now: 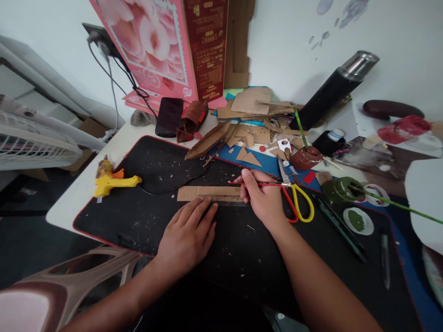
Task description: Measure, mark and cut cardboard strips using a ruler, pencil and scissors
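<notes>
A narrow strip of brown cardboard lies on the black mat, with what looks like a clear ruler along its lower edge. My left hand rests flat there, its fingers stretched out and the fingertips on the ruler and strip. Over the strip's right end, my right hand is closed round a thin red pencil, which lies nearly level and points left. Yellow-and-red scissors lie partly open just right of that hand. Part of the strip's right end is hidden by my fingers.
A yellow glue gun lies at the mat's left. Cardboard scraps, a phone and a pink box are at the back. Paint jars, a paint lid, pens and a leaning black flask are on the right.
</notes>
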Action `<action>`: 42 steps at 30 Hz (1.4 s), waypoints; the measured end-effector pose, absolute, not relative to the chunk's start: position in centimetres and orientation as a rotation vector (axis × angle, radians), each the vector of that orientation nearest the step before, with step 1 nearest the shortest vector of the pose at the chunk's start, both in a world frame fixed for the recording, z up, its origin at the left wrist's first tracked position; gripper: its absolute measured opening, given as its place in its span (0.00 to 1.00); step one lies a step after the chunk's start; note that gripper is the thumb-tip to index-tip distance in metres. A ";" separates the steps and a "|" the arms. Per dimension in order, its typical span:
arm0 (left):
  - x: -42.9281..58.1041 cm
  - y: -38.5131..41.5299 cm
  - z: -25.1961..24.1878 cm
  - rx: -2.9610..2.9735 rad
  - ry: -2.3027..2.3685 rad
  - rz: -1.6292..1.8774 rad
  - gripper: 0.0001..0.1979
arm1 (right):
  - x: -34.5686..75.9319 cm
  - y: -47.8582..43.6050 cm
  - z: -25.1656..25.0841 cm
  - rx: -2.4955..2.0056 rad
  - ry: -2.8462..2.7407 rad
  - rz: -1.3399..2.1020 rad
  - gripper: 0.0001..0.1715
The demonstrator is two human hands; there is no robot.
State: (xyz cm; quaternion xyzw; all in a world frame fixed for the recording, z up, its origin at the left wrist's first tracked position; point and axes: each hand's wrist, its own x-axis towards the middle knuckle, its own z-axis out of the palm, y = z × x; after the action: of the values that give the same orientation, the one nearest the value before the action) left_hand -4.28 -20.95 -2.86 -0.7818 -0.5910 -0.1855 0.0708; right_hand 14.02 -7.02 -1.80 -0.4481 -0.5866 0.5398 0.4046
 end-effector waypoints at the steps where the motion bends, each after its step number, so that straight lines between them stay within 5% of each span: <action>1: -4.3 -21.0 -2.9 -2.353 -1.780 -0.557 0.18 | 14.0 -7.0 -1.8 -1.128 -1.476 1.364 0.27; 42: -4.8 -21.4 -3.4 -2.480 -1.616 -0.708 0.15 | 14.3 -7.0 -0.3 -1.053 -1.307 1.385 0.28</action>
State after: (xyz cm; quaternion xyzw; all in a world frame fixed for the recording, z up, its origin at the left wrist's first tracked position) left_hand -4.81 -21.42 -3.42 -0.8138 -0.5304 -0.2323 0.0490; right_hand 14.27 -7.05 -0.30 -0.4285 -0.5321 0.5638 0.4641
